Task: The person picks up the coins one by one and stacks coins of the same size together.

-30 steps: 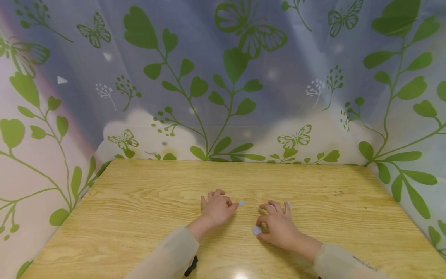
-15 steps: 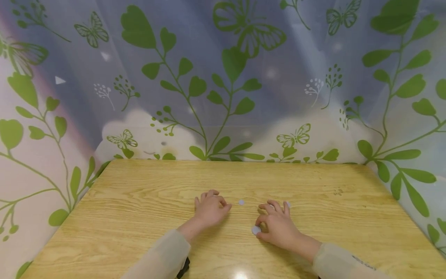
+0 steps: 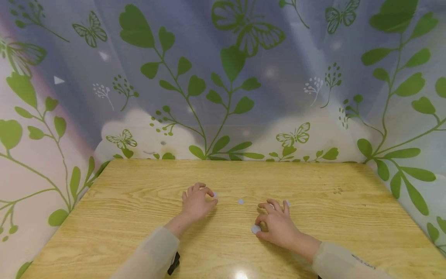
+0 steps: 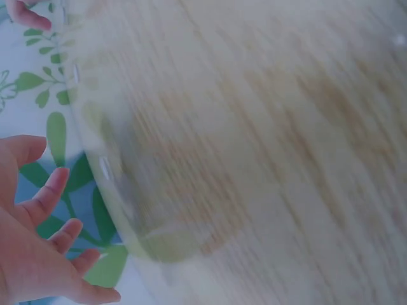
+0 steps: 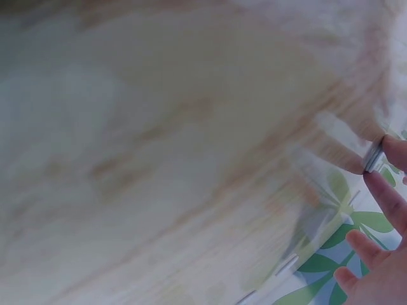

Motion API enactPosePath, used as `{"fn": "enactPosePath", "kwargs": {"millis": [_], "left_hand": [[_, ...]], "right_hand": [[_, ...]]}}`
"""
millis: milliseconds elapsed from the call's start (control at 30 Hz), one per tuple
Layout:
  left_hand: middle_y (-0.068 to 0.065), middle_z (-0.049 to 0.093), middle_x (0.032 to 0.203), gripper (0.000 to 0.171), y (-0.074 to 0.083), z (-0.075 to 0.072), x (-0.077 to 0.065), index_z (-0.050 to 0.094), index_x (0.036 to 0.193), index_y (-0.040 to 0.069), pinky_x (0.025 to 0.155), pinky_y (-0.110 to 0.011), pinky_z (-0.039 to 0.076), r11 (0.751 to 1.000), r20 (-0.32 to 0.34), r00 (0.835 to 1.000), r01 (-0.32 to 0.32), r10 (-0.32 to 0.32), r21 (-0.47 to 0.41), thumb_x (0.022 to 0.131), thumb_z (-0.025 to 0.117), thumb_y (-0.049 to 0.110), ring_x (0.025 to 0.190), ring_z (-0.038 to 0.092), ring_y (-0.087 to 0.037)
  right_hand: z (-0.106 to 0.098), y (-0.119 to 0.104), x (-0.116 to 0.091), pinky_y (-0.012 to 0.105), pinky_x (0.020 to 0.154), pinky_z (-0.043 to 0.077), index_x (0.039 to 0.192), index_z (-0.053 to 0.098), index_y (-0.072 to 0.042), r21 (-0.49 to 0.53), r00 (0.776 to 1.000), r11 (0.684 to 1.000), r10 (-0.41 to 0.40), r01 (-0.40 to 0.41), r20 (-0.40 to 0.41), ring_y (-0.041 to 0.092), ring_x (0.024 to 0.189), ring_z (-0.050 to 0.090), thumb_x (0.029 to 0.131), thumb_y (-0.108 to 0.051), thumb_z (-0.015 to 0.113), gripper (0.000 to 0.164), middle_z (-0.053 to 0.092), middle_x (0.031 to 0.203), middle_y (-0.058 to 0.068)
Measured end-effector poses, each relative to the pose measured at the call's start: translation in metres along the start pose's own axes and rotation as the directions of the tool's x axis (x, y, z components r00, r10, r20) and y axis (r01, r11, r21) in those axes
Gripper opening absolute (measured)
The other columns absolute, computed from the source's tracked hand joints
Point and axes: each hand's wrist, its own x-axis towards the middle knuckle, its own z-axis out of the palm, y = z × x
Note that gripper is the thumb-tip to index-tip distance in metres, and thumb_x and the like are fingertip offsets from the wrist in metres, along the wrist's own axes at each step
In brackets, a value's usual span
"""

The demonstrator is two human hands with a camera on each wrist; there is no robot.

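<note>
One near disc is pinched by the right hand. The left hand, fingers spread, is beside a far disc; a middle disc lies on the table between them.

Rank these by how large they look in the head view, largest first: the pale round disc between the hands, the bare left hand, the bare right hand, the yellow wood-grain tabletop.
1. Tabletop
2. Left hand and right hand: too alike to rank; the right looks nearer
3. Pale round disc
</note>
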Motion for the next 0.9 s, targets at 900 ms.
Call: {"fn": "enactPosePath", "kwargs": {"millis": [900], "left_hand": [[-0.017, 0.041, 0.14, 0.017, -0.012, 0.018, 0.029, 0.064, 0.097, 0.013, 0.104, -0.07, 0.015, 0.988, 0.018, 1.0, 0.016, -0.019, 0.155, 0.087, 0.065, 0.027, 0.129, 0.033, -0.042]], "right_hand": [[-0.002, 0.0, 0.0, 0.08, 0.095, 0.012, 0.08, 0.071, -0.019, 0.002, 1.0, 1.0, 0.008, -0.008, -0.003, 0.044, 0.127, 0.035, 0.068, -0.028, 0.081, 0.018, 0.054, 0.129, 0.014]]}}
